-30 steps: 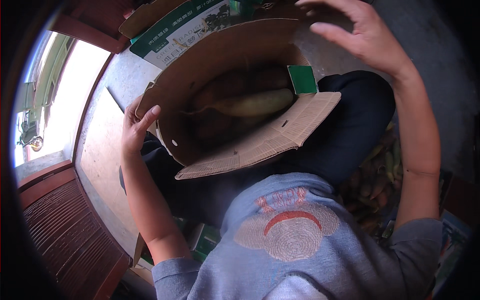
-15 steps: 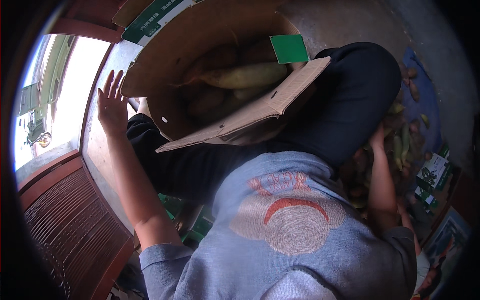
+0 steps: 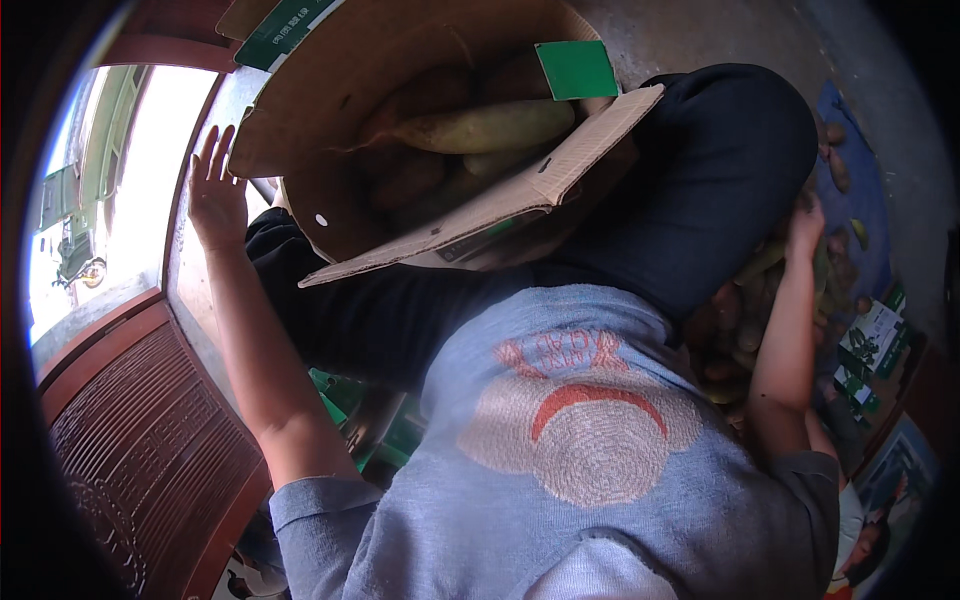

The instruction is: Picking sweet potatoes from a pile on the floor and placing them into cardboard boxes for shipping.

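In the head view, my left hand (image 3: 217, 195) is raised at the upper left of the frame, its fingers extended and slightly spread. It is right beside the left edge of a large open brown cardboard box (image 3: 490, 232); I cannot tell whether the fingertips touch it. The box stands at the upper middle, its mouth facing me and its near flap slanting across my dark trousers (image 3: 720, 150). Inside, a long pale green radish (image 3: 490, 127) lies roughly level, its thin root end pointing left, with rounded reddish-brown roots (image 3: 405, 178) around it in shadow. A bright green square flap (image 3: 578, 70) shows at the box's right side.

My right hand (image 3: 804, 228) reaches down at the right of the frame, beside my knee, into a loose pile of green and reddish-brown vegetables (image 3: 735, 325). Its fingers are mostly hidden, so I cannot tell whether they pinch anything. Beyond it, a blue sheet (image 3: 862, 190) lies under a few small roots, and a green-and-white printed carton (image 3: 875, 335) sits below, toward the right edge.
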`<state>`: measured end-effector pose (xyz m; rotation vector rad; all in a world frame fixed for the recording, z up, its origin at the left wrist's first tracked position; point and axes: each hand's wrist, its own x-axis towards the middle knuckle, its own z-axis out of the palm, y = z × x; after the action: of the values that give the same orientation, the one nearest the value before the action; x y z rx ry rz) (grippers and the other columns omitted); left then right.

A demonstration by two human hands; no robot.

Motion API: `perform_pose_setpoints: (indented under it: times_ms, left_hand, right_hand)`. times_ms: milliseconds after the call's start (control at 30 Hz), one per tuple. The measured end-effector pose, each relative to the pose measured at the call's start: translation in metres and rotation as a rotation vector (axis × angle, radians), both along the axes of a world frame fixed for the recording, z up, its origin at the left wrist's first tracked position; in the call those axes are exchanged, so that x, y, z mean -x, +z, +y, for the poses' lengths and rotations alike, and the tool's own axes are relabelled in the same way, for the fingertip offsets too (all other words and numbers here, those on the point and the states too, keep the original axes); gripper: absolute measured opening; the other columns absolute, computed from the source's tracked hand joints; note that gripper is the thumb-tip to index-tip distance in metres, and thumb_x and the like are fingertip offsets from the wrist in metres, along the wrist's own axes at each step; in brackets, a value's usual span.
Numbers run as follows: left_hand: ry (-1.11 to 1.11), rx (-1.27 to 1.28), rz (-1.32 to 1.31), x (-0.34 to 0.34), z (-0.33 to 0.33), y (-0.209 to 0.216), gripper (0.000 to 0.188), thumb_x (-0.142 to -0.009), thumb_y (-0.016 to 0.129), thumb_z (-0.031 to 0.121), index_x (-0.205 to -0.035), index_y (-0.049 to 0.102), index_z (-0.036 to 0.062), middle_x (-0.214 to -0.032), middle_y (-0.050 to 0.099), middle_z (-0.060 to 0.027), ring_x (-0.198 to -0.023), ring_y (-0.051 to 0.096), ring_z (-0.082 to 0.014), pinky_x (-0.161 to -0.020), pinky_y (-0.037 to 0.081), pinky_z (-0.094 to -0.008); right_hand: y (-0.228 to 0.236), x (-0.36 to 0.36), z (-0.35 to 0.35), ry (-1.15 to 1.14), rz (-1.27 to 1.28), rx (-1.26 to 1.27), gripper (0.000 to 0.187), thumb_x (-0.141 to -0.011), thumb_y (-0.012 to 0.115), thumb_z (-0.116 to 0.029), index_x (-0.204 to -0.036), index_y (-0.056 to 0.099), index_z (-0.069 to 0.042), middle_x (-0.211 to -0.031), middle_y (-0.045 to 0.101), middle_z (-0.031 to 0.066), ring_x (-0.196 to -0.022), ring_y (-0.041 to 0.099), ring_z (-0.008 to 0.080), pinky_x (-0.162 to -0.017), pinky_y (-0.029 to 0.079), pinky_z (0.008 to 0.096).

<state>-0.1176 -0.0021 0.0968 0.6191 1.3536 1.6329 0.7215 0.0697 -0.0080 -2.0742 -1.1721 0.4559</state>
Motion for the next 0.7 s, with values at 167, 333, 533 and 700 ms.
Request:
perform_pose_setpoints:
  times_ms: [167, 333, 533, 700]
  left_hand:
    - [-0.060, -0.081, 0.070, 0.000, 0.008, -0.001, 0.059, -0.105, 0.040, 0.039, -0.148, 0.041, -0.0008, -0.153, 0.041, -0.0218, -0.143, 0.038, -0.0359, -0.119, 0.026, -0.0480]
    - [-0.245, -0.199, 0.188, 0.015, 0.009, -0.009, 0.057, -0.104, 0.040, 0.037, -0.141, 0.048, -0.0052, -0.151, 0.043, -0.0234, -0.141, 0.040, -0.0395, -0.120, 0.026, -0.0489]
    - [-0.197, -0.186, 0.143, 0.004, 0.016, -0.007, 0.059, -0.103, 0.040, 0.040, -0.141, 0.049, -0.0040, -0.149, 0.045, -0.0238, -0.139, 0.043, -0.0400, -0.119, 0.026, -0.0499]
    - [-0.108, -0.209, 0.058, 0.006, 0.009, 0.003, 0.062, -0.102, 0.039, 0.041, -0.148, 0.042, -0.0010, -0.152, 0.042, -0.0224, -0.142, 0.038, -0.0366, -0.120, 0.023, -0.0483]
  right_hand:
    - [0.191, 0.135, 0.081, 0.331, 0.344, -0.331, 0.025, -0.097, 0.066, -0.016, -0.115, 0.066, 0.001, -0.113, 0.070, 0.0101, -0.105, 0.065, 0.0169, -0.095, 0.049, 0.0297]
    - [0.255, 0.342, 0.088, 1.388, 0.050, -0.218, 0.022, -0.098, 0.063, -0.017, -0.113, 0.068, -0.001, -0.104, 0.071, 0.0073, -0.100, 0.066, 0.0161, -0.089, 0.052, 0.0325]
    - [0.159, 0.513, 0.082, 1.807, -0.848, 0.575, 0.056, -0.083, 0.073, -0.035, -0.125, 0.061, -0.001, -0.120, 0.067, 0.0189, -0.109, 0.066, 0.0336, -0.093, 0.054, 0.0440]
    - [0.105, 0.541, 0.069, 1.791, -1.133, 0.777, 0.055, -0.078, 0.076, -0.034, -0.126, 0.065, -0.010, -0.120, 0.069, 0.0097, -0.113, 0.066, 0.0284, -0.091, 0.054, 0.0421]
